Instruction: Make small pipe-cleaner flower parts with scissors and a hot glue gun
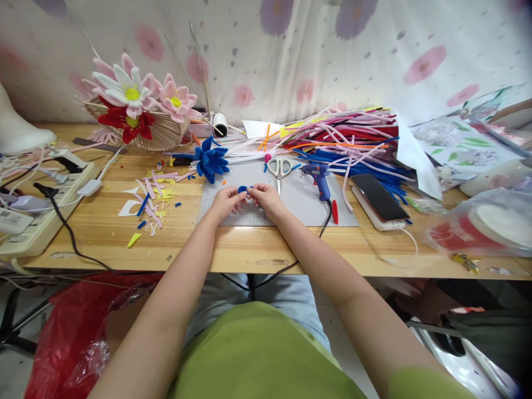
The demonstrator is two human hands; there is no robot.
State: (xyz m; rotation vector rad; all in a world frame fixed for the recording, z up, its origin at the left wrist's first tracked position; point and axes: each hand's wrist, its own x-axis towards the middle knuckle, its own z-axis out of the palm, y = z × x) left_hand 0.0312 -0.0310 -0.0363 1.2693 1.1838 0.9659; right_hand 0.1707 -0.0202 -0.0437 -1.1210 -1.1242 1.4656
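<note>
The wooden table [366, 260] has a gray mat [295, 188] on it. The right arm [332, 277] crosses over the black cord [327, 215] of the blue glue gun [320, 180]; if the arm tugs the cord, the gun could slide. The left hand [228, 200] and right hand [266, 198] both pinch a small blue piece [242, 189] above the mat. Squeezing too hard might bend it wrong.

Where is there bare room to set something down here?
Bare wood shows between the scraps and left forearm, and in front of the mat, right of the right forearm. A small gap on the mat lies between scissors and glue gun. Crowded: the back, with flowers and pipe cleaners; around the left hand and right hand.
</note>
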